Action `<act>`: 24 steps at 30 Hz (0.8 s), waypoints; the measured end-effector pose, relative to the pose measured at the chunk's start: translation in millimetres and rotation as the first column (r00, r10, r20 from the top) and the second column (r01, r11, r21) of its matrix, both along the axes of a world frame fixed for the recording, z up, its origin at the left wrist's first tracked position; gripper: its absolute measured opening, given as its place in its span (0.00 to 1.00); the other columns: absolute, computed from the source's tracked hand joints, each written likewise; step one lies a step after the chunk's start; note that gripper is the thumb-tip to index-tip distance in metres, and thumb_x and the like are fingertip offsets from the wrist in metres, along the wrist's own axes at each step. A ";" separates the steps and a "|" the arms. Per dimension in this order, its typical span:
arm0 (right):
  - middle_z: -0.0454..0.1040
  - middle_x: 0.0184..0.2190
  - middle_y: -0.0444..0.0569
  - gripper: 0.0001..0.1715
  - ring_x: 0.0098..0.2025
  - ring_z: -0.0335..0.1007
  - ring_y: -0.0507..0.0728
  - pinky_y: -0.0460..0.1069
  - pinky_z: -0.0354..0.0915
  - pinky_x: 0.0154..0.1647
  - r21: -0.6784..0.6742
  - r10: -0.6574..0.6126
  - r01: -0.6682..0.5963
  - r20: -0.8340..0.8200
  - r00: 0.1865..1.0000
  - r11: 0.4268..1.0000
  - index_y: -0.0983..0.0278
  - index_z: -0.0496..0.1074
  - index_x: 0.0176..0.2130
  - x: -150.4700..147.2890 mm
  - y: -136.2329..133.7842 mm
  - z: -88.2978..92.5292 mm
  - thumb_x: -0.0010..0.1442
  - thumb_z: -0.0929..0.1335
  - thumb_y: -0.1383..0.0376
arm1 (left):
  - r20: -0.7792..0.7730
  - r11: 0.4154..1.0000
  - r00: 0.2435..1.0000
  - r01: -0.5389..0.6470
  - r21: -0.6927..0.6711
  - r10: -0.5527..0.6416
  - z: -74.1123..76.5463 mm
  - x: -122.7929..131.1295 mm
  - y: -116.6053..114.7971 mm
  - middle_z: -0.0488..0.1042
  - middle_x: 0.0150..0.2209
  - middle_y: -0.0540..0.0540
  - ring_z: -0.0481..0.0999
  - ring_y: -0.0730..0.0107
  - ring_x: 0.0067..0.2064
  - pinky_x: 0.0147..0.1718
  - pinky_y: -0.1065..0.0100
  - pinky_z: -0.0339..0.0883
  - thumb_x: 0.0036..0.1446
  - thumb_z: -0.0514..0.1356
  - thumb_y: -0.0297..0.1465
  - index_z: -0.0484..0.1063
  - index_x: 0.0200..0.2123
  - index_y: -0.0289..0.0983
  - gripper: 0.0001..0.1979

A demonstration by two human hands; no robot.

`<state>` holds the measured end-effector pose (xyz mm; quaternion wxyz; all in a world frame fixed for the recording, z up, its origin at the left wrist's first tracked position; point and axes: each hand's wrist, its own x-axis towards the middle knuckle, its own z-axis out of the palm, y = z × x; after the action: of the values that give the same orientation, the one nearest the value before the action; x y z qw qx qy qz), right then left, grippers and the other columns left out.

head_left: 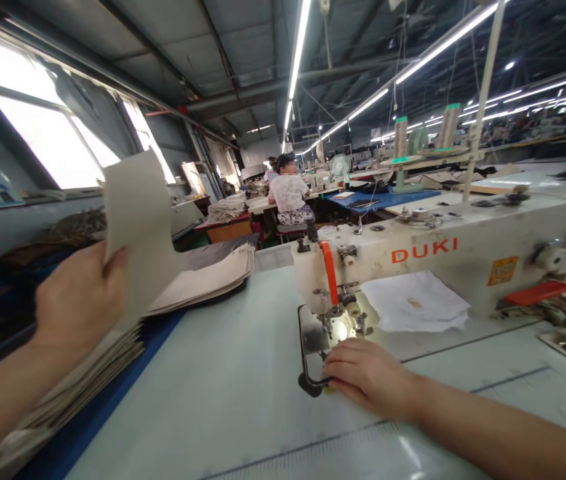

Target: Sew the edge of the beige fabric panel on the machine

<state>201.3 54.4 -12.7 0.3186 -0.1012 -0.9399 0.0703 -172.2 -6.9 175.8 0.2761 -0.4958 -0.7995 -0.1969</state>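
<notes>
My left hand (83, 290) is closed on a pale beige fabric piece (140, 220), lifted at the left with the thumb pressed against it. Below and behind it are a stack of cut fabric pieces (87, 373) and another beige stack (207, 277). My right hand (370, 373) rests beside the needle area of the sewing machine (387, 253), fingers bent over the front of the lit plate. Its fingertips are partly hidden, so I cannot tell whether they hold anything. A white cloth (415, 301) lies under the machine arm.
The pale table (223, 373) has a ruler scale along its front. Thread cones (447, 127) stand on a rack at the back right, near an upright pole (483, 100). A person (290, 193) sits farther ahead among other workbenches. Windows line the left wall.
</notes>
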 end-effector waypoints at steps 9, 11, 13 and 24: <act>0.74 0.32 0.50 0.12 0.37 0.68 0.55 0.49 0.63 0.41 -0.088 -0.030 0.035 0.057 0.998 0.996 0.65 0.71 0.37 -1.9 4.1 -2.2 0.65 0.59 0.68 | 0.145 0.961 0.983 -0.069 -0.269 0.111 -83.1 -6.8 127.5 0.75 0.44 0.40 0.74 0.59 0.45 0.45 0.56 0.67 0.64 0.50 0.31 0.70 0.45 0.31 0.14; 0.74 0.31 0.50 0.12 0.36 0.68 0.55 0.49 0.63 0.40 -0.107 -0.028 0.035 0.068 0.997 0.994 0.65 0.71 0.36 -2.9 5.3 -2.1 0.65 0.60 0.68 | 0.156 0.956 0.982 -0.059 -0.289 0.107 -109.5 -14.4 133.3 0.73 0.46 0.40 0.72 0.59 0.48 0.48 0.52 0.65 0.63 0.53 0.33 0.70 0.45 0.32 0.13; 0.73 0.31 0.50 0.12 0.36 0.68 0.55 0.49 0.63 0.40 -0.128 -0.019 0.027 0.070 0.997 0.991 0.65 0.71 0.35 -3.4 6.0 -1.5 0.65 0.60 0.68 | 0.159 0.955 0.984 -0.028 -0.296 0.078 -120.9 -20.5 133.0 0.71 0.49 0.40 0.70 0.59 0.51 0.50 0.51 0.63 0.63 0.53 0.34 0.69 0.47 0.33 0.14; 0.74 0.33 0.50 0.13 0.37 0.68 0.55 0.50 0.63 0.41 -0.189 -0.016 0.027 0.061 0.998 0.982 0.63 0.72 0.38 -0.2 3.5 -5.5 0.65 0.59 0.67 | 0.125 0.972 0.992 0.036 -0.231 -0.007 -123.1 -16.8 101.9 0.67 0.56 0.38 0.66 0.58 0.57 0.55 0.52 0.59 0.63 0.52 0.34 0.65 0.53 0.32 0.18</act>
<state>201.2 57.9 -18.2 0.2803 -0.1434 -0.9368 0.1529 -189.0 94.9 52.7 0.1641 -0.5203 -0.8271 -0.1350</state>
